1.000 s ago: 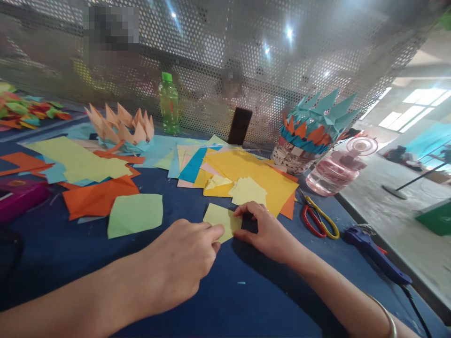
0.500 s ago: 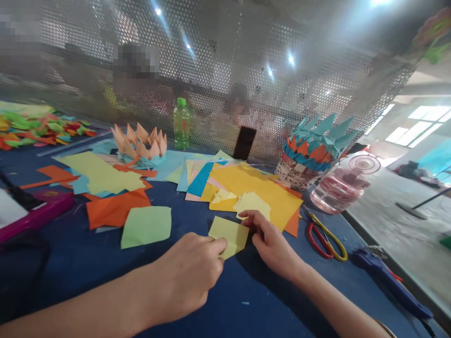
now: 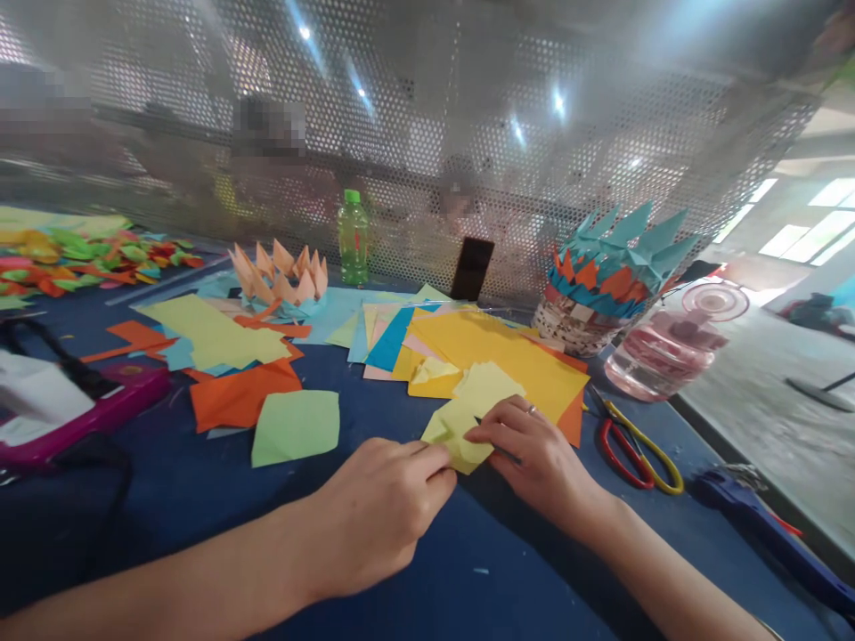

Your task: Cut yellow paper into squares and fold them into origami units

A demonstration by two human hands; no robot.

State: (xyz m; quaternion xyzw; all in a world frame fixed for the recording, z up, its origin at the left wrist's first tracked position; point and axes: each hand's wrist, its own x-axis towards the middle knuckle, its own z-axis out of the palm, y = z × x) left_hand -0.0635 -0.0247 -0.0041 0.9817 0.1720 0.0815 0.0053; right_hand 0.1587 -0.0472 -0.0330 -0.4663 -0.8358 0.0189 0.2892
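A small pale yellow sheet of paper [image 3: 446, 425] is between my hands, low over the blue table, with a raised crease or flap showing on it. My left hand [image 3: 394, 503] is closed, its thumb and forefinger pinching the sheet's near left edge. On the sheet's right side, the fingers of my right hand [image 3: 534, 450] are pinched over the paper; its thumb is partly hidden. Just behind lies a stack of yellow paper [image 3: 527, 365] with a crumpled pale piece [image 3: 491, 378] on top. To the left, a light green sheet [image 3: 297, 427] lies flat.
Scissors [image 3: 641, 454] and a blue glue gun [image 3: 768, 525] lie at right. A paper-spiked pot [image 3: 594, 294] and a pink water bottle [image 3: 658, 361] stand behind them. A peach paper ring [image 3: 280, 276], green bottle [image 3: 353, 240], phone [image 3: 472, 269] and magenta power strip [image 3: 120, 405] are also there.
The yellow sheet, flat earlier with one crease across it, now has its edge turned up. My right hand has closed onto it, and the view has shifted slightly.
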